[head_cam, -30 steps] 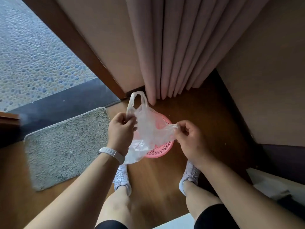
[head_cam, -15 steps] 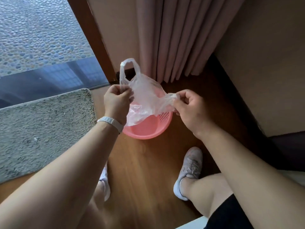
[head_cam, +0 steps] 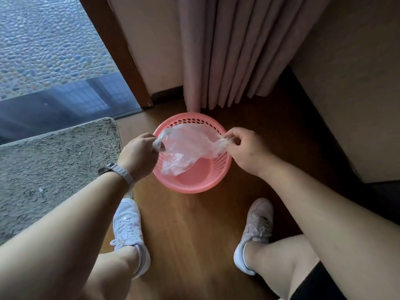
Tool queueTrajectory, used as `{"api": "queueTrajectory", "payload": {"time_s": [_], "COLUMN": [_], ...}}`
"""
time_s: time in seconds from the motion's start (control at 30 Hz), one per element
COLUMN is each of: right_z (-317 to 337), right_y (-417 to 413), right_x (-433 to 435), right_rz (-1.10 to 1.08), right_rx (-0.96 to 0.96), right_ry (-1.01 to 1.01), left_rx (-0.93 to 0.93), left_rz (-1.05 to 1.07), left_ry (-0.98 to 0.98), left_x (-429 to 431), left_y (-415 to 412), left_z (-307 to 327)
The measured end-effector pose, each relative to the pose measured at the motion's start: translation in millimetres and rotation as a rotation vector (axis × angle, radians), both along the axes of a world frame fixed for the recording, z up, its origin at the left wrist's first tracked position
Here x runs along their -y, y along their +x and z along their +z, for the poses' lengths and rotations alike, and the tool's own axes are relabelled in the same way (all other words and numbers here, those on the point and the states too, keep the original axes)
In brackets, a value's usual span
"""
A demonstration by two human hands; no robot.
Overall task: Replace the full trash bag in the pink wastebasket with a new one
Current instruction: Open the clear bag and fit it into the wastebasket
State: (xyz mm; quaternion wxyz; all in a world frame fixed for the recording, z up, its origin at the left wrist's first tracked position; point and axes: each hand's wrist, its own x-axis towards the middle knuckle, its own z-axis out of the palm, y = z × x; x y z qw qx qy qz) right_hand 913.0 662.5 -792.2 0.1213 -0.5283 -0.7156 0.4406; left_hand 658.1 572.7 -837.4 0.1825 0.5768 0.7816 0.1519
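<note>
A round pink wastebasket (head_cam: 195,185) with a perforated wall stands on the wooden floor, and its bare pink bottom shows. A thin clear plastic bag (head_cam: 186,146) hangs over its mouth, the lower part drooping inside. My left hand (head_cam: 138,155) grips the bag's left edge at the basket's left rim. My right hand (head_cam: 242,148) pinches the bag's right edge above the right rim. The bag is stretched between both hands.
A grey shaggy mat (head_cam: 54,165) lies left of the basket. Pink curtains (head_cam: 227,53) hang just behind it, with a glass door and dark wooden frame (head_cam: 116,50) at back left. A wall stands to the right. My two white shoes (head_cam: 127,230) flank the floor in front.
Both hands have dropped with the bag from above the basket to its rim. The bag's loop handle no longer sticks up. The view has lowered toward the basket.
</note>
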Motion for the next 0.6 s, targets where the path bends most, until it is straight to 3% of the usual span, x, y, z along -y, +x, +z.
{"api": "queueTrajectory", "payload": {"time_s": [0.2, 0.33, 0.47, 0.6], "right_z": [-36, -53, -52, -45], "right_y": [0, 9, 13, 19], "right_x": [-24, -22, -20, -17], "right_rz": [0.046, 0.115, 0.180, 0.199], "right_rx": [0.163, 0.295, 0.289, 0.273], "right_ry": [-0.090, -0.145, -0.140, -0.122], "left_rx": [-0.077, -0.084, -0.154, -0.041], "left_rz": [-0.128, -0.243, -0.329, -0.247], "left_ry": [-0.245, -0.249, -0.279, -0.299], "left_x": [1, -1, 2, 4], "left_y": [0, 10, 12, 11], "left_z": [-32, -38, -37, -21]}}
